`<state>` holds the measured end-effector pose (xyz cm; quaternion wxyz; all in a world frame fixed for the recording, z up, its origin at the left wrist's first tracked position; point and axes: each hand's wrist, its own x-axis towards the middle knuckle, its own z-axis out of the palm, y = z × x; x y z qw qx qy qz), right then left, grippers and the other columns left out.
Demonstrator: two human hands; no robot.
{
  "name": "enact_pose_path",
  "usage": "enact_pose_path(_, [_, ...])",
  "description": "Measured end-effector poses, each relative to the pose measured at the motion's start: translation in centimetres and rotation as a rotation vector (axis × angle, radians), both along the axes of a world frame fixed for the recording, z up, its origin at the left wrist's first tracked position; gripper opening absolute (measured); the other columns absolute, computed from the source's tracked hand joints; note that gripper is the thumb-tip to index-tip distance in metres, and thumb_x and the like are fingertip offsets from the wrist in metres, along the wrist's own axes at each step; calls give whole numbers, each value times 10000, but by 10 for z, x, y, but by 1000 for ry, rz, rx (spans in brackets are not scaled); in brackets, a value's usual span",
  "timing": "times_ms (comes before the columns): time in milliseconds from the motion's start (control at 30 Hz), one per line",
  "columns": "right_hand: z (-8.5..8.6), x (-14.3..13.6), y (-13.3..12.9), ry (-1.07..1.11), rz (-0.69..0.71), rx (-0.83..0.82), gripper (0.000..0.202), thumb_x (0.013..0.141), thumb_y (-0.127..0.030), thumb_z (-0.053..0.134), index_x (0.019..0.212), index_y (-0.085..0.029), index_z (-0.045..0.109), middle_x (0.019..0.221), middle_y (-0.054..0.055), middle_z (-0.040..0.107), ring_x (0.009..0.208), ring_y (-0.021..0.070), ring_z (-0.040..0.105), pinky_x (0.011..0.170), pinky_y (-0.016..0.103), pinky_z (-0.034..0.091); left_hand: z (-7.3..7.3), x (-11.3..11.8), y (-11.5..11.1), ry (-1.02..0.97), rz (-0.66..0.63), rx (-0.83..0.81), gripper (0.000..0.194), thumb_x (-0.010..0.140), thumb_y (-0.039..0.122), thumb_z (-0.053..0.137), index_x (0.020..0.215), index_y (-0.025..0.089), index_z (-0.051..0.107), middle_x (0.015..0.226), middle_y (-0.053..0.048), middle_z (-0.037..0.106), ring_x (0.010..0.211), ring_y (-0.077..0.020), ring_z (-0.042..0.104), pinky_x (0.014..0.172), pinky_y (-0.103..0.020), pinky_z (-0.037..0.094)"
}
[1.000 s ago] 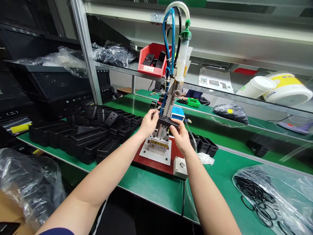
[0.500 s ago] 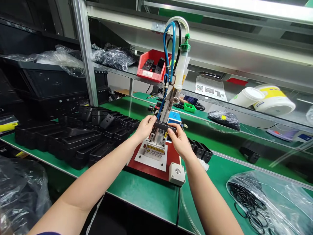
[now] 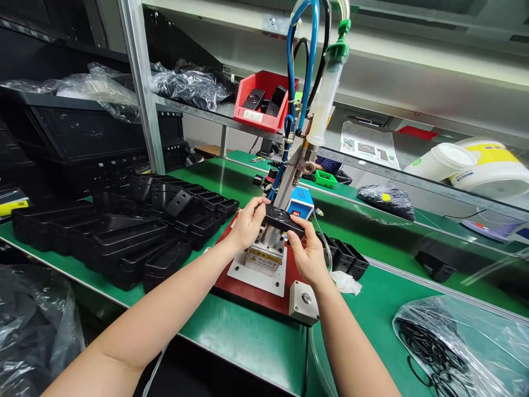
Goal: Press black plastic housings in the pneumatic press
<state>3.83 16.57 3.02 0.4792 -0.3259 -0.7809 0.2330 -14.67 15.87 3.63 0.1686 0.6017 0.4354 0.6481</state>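
Note:
A long black plastic housing (image 3: 281,216) with a round recess in its top is held level between both hands. My left hand (image 3: 250,221) grips its left end, thumb on top. My right hand (image 3: 306,248) is closed on the right end. Just below the housing is the metal fixture of a bench press (image 3: 264,259), which carries a yellow warning label. Behind the hands rises the press column with a clear syringe (image 3: 326,99) and blue tubes. A grey button box (image 3: 305,302) sits on the red base, beside my right wrist.
Many black housings (image 3: 119,242) are piled on the green bench at left; several more (image 3: 349,259) stand at right. A bag of black rubber rings (image 3: 433,342) lies front right. A red bin (image 3: 264,116) and white tubs (image 3: 442,165) occupy the shelf.
The housing, still in both hands, has tipped so its top face with the round recess shows more. The whole view has shifted slightly closer to the press.

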Motion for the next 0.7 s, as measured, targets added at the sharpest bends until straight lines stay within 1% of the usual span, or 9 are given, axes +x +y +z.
enact_pose_path(133, [-5,-3,2,62,20,-25,381,937,-451,513,1265,-257,509,1198,61,579,824,163,583,711,320,537,-1,0,0,-7,11,1,337,942,435,357,1034,197,576,899,-24,598,802,-150,530,731,-264,433])
enact_pose_path(267, [-7,-6,2,112,24,-20,374,939,-444,510,1262,-257,505,1210,57,567,910,177,581,788,338,535,-1,3,-2,-16,43,-8,346,944,437,354,1048,196,579,923,-31,613,826,-155,545,755,-271,444])
enact_pose_path(400, [-6,-4,2,83,25,-59,409,937,-471,494,1293,-270,488,1179,51,585,877,177,599,739,329,549,-1,6,-2,-18,73,-10,339,954,417,343,1071,197,573,1035,-53,640,941,-172,580,863,-302,455])
enact_pose_path(433, [-5,-3,0,62,24,-67,432,937,-474,488,1320,-276,472,1175,54,590,883,179,605,743,331,552,0,6,-3,-15,78,-16,336,957,412,343,1079,199,573,1068,-57,644,978,-178,586,894,-314,454])
enact_pose_path(500, [-4,3,-5,15,2,-68,498,939,-469,474,1396,-282,413,1203,68,588,927,184,611,799,345,545,2,5,-8,-9,78,-37,337,960,412,354,1123,206,564,1140,-67,642,1046,-191,591,940,-340,451])
enact_pose_path(567, [-7,14,-13,-15,-52,-61,567,936,-466,472,1455,-274,347,1250,89,575,975,188,611,861,365,525,-1,1,-19,6,81,-62,369,964,419,358,1219,210,525,1236,-84,611,1127,-202,578,975,-360,449])
enact_pose_path(600, [-10,24,-17,-20,-98,-60,593,929,-473,481,1463,-260,340,1267,101,571,997,193,610,869,370,519,-4,-2,-27,28,94,-61,392,968,416,356,1271,208,491,1283,-95,586,1170,-206,562,991,-369,448])
enact_pose_path(633, [-14,38,-22,-22,-159,-62,603,916,-488,494,1451,-241,365,1265,112,578,1008,201,612,859,370,518,-10,-7,-37,64,123,-42,409,970,405,355,1310,203,459,1319,-107,561,1206,-210,543,1003,-378,448])
enact_pose_path(700, [-27,78,-29,-29,-340,-73,581,874,-531,523,1349,-199,497,1231,127,611,1016,228,615,798,354,523,-27,-18,-58,183,225,52,409,964,358,386,1334,192,436,1328,-121,548,1232,-221,524,1011,-399,452])
